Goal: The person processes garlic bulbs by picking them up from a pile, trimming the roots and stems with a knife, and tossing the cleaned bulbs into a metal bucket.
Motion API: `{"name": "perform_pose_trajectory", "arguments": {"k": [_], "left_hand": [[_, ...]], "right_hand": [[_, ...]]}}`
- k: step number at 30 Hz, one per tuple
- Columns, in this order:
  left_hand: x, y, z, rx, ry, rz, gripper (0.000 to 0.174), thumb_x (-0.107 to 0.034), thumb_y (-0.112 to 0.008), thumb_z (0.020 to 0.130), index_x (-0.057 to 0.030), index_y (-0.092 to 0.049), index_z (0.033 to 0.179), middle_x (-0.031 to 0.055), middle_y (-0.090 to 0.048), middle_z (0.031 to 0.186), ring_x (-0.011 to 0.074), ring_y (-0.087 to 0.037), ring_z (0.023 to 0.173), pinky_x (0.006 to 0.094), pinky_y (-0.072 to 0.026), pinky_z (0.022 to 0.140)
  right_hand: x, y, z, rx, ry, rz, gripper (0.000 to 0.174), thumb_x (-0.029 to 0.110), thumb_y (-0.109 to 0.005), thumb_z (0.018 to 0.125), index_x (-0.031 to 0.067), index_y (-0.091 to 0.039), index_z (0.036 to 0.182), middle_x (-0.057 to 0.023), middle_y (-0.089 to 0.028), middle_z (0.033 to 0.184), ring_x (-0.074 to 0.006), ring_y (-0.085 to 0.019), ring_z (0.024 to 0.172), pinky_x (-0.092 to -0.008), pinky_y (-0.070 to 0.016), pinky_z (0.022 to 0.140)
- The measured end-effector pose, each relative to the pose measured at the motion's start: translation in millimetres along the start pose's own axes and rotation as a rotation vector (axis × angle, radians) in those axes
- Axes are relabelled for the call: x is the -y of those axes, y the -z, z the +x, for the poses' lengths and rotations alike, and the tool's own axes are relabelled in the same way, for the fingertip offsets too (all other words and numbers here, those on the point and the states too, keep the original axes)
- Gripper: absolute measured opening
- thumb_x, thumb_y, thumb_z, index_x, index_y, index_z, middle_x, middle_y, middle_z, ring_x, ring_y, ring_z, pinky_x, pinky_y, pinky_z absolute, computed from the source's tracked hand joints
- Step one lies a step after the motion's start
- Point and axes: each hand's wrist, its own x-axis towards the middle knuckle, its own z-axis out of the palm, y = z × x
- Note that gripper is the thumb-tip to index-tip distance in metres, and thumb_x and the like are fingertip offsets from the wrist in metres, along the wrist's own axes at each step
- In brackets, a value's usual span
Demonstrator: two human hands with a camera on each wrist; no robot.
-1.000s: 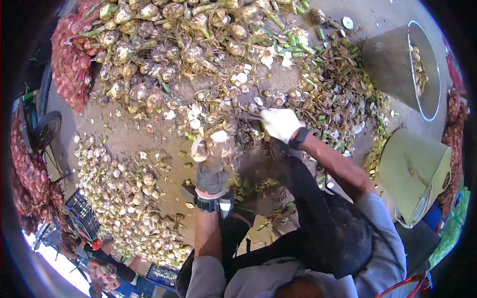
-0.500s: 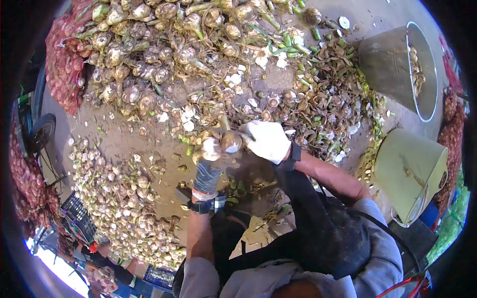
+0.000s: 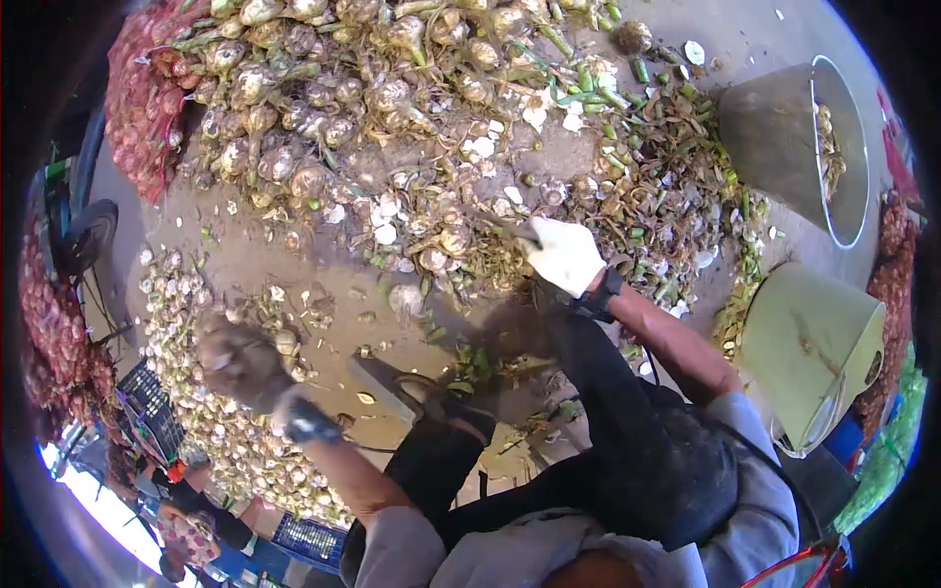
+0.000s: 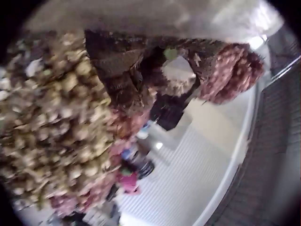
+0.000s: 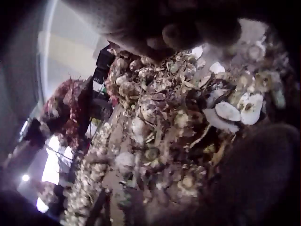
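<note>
My left hand, in a dark glove and blurred, is over the pile of trimmed garlic at the left. Its gloved fingers curl round a garlic bulb with a pale face in the left wrist view. Wearing a white glove, my right hand grips a knife, the blade pointing left over peelings and cut stalks. Beyond the blade lies a large heap of garlic with stalks. Dark, bent fingers of the right hand cross the top of the right wrist view.
A grey bucket lies tipped at the far right, a pale green tub nearer. Red net sacks stand at the left. A flat metal piece sits by my feet. Another person is at lower left, near plastic crates.
The left hand held two garlic bulbs in front of me, with the right hand and knife close against them. It has since swung left over the trimmed pile; the right hand has drawn slightly away.
</note>
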Motion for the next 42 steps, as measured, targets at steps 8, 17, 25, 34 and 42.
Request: {"name": "perform_pose_trajectory", "arguments": {"k": [8, 17, 25, 34, 42], "left_hand": [[153, 29, -54, 0.339, 0.365, 1.749, 0.034, -0.009, -0.064, 0.088, -0.0097, -0.06, 0.122, 0.0081, -0.064, 0.113, 0.0211, -0.061, 0.104, 0.0348, -0.0505, 0.09], [268, 26, -95, 0.784, 0.235, 2.602, 0.082, -0.057, -0.08, 0.061, -0.0038, -0.062, 0.12, 0.0194, -0.064, 0.117, 0.0377, -0.06, 0.109, 0.0459, -0.0455, 0.098], [237, -5, -103, 0.53, 0.512, 1.79, 0.04, -0.013, -0.079, 0.077, -0.0008, -0.062, 0.112, 0.0102, -0.07, 0.099, 0.0198, -0.066, 0.086, 0.0331, -0.0545, 0.075], [225, -32, -128, -0.056, 0.963, 0.599, 0.049, -0.012, -0.064, 0.09, 0.0003, -0.046, 0.134, 0.0118, -0.065, 0.113, 0.0222, -0.066, 0.095, 0.0331, -0.0555, 0.084], [243, -42, -111, 0.106, 1.05, 1.061, 0.061, -0.029, -0.072, 0.088, 0.0045, -0.047, 0.132, 0.0177, -0.058, 0.125, 0.0243, -0.062, 0.107, 0.0369, -0.0561, 0.085]], "right_hand": [[0, -21, 5, -0.057, -0.156, 0.245, 0.035, 0.033, -0.063, 0.086, 0.0051, -0.064, 0.107, -0.0219, -0.066, 0.08, -0.0378, -0.065, 0.071, -0.0412, -0.05, 0.063], [-8, -31, -9, -0.024, -0.172, 0.154, 0.023, 0.029, -0.06, 0.085, 0.0063, -0.061, 0.092, -0.0189, -0.065, 0.073, -0.039, -0.064, 0.068, -0.0476, -0.0505, 0.061], [38, 14, -3, -0.21, 0.445, -0.09, 0.022, 0.022, -0.062, 0.08, 0.0094, -0.056, 0.097, -0.0077, -0.055, 0.074, -0.0299, -0.061, 0.067, -0.0421, -0.0505, 0.057], [-10, -4, 18, -0.108, 0.171, -0.297, 0.011, 0.016, -0.057, 0.082, 0.0083, -0.06, 0.089, -0.0105, -0.061, 0.074, -0.0292, -0.065, 0.067, -0.0419, -0.0521, 0.053], [35, 11, -7, -0.148, 0.003, 0.332, 0.022, 0.026, -0.06, 0.085, 0.0042, -0.061, 0.088, -0.0192, -0.06, 0.069, -0.0377, -0.062, 0.066, -0.0461, -0.0489, 0.06]]}}
